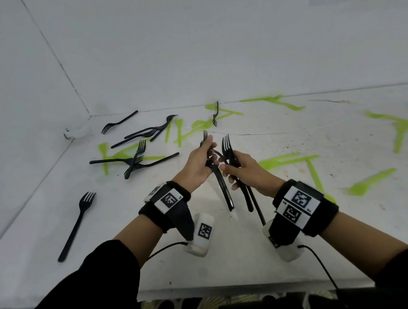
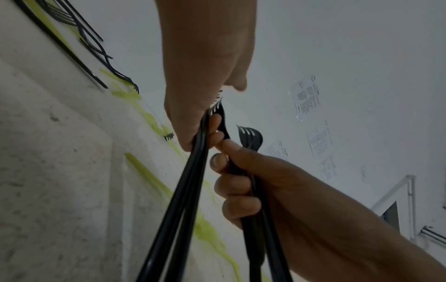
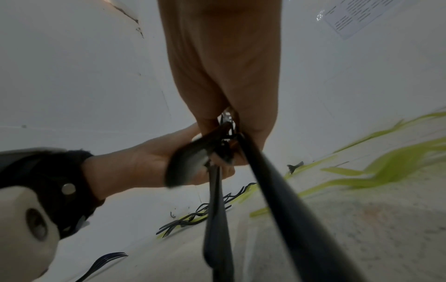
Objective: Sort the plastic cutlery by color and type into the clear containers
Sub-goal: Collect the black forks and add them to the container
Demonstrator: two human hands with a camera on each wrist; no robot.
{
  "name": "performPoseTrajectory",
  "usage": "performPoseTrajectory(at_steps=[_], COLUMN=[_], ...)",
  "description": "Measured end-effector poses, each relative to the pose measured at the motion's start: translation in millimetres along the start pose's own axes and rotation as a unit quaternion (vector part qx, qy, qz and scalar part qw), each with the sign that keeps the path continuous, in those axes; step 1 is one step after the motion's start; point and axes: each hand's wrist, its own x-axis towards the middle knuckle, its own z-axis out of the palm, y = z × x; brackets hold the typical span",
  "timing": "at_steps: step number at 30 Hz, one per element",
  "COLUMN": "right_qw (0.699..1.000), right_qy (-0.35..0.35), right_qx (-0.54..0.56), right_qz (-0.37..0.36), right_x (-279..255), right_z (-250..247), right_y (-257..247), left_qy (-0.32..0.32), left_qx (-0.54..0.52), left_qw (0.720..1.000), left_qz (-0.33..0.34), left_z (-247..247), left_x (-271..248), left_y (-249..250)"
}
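Both hands are raised close together over the middle of the white table (image 1: 257,244). My left hand (image 1: 200,163) grips a bundle of black forks (image 1: 222,187), tines up, handles hanging toward me. My right hand (image 1: 239,169) grips another bunch of black forks (image 1: 228,146), its fingertips touching the left hand's bundle. In the left wrist view the left hand (image 2: 205,95) holds long black handles (image 2: 183,200) while the right hand (image 2: 241,179) curls round its forks (image 2: 249,136). In the right wrist view the right hand (image 3: 226,95) holds black handles (image 3: 277,190) against the left hand (image 3: 154,167).
Several loose black forks (image 1: 135,159) lie at the back left, one alone (image 1: 76,227) near the left edge, another (image 1: 215,115) by the back wall. Green cutlery (image 1: 362,185) lies scattered on the right and at the back (image 1: 195,127). No clear container shows.
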Motion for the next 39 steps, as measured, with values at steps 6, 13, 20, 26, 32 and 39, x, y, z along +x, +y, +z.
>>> performPoseTrajectory(at_steps=[6,13,20,26,32,39], right_qw=[0.986,0.945,0.961,0.959,0.996,0.984], right_qy=[0.159,0.220,0.095,0.041,0.028,0.167], right_qx=[-0.038,-0.236,-0.244,-0.261,-0.075,-0.047], right_qz=[-0.022,-0.057,-0.095,-0.103,0.046,-0.028], right_x=[1,5,5,5,-1,6], right_z=[-14,-32,-22,-2,-4,-22], right_y=[3,-2,-9,-9,-13,-11], left_qy=[0.000,-0.022,-0.051,-0.038,0.023,0.000], left_qx=[-0.079,-0.144,-0.065,0.076,0.020,-0.055], left_qw=[0.997,0.989,0.996,0.993,0.996,0.997], left_qz=[0.003,0.015,0.019,0.079,0.085,0.058], left_z=[-5,-4,-4,1,-12,-21], left_x=[0,-4,-1,-2,1,-2], left_y=[6,10,11,-2,4,6])
